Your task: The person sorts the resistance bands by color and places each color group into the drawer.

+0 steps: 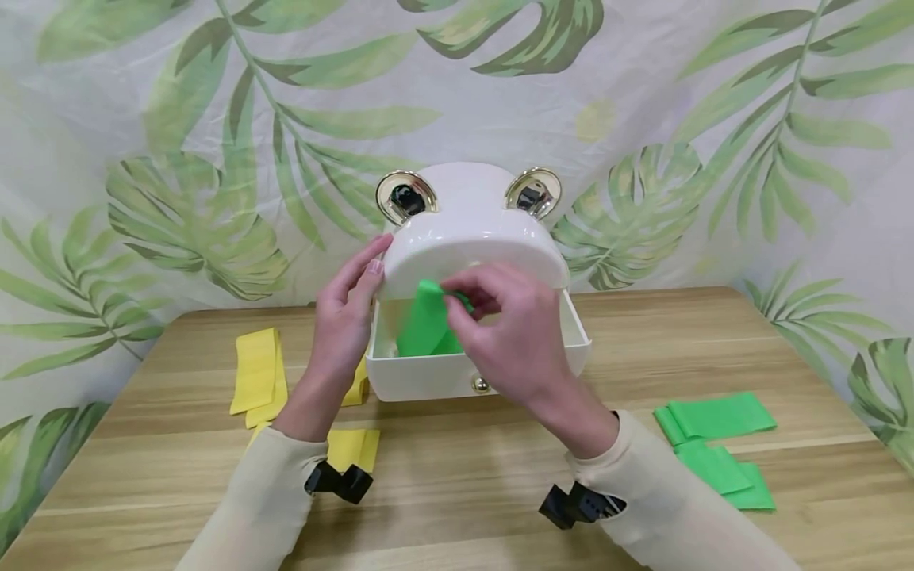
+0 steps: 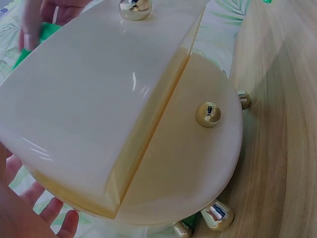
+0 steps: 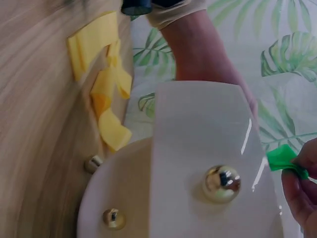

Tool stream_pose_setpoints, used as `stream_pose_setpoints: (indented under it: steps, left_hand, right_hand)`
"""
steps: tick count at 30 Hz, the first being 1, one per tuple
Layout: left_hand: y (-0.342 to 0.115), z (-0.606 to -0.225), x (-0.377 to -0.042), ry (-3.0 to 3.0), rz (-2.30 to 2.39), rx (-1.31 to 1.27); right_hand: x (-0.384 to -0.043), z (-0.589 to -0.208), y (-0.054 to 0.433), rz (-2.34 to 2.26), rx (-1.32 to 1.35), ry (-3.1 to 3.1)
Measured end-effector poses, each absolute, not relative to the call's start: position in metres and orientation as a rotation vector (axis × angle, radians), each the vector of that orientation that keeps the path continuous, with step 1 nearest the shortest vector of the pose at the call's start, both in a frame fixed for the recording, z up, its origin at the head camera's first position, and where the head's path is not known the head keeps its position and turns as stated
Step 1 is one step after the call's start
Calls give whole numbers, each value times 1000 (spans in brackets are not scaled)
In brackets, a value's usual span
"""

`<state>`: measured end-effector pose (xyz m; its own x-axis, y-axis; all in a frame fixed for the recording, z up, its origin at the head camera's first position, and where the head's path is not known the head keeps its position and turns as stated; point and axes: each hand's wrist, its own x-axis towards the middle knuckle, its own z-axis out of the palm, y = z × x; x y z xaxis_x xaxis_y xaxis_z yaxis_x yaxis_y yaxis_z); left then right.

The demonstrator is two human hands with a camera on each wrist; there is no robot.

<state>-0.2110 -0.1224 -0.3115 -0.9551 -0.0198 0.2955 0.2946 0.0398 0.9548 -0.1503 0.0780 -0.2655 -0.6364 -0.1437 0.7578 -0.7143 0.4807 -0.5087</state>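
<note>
A white frog-shaped drawer box (image 1: 467, 190) with gold-rimmed eyes stands on the table, its upper drawer (image 1: 421, 379) pulled out. My right hand (image 1: 510, 329) pinches a folded green strip (image 1: 426, 317) between thumb and fingers, above and partly inside that drawer. In the right wrist view the green strip (image 3: 281, 157) shows beyond the drawer front. My left hand (image 1: 346, 317) rests against the box's left side, fingers mostly extended; the left wrist view has several of its fingertips (image 2: 52, 210) beside the drawer. Much of the drawer's inside is hidden by my right hand.
Folded yellow strips (image 1: 257, 373) lie on the table to the left, some behind my left forearm. Several green strips (image 1: 714, 452) lie at the right. Below the pulled-out drawer is a closed lower front with a gold knob (image 2: 208, 114). A leaf-patterned cloth (image 1: 343, 119) hangs behind.
</note>
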Motion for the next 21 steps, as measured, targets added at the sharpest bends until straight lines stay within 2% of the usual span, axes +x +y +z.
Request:
stream_pose_setpoints:
  steps: [14, 21]
  left_hand:
    - [-121, -310, -211, -2085, -2000, -290]
    - [-122, -310, -211, -2081, -2005, -273]
  right_hand:
    - [-149, -277, 105, 890, 564, -2370]
    - [-148, -273, 116, 811, 396, -2608]
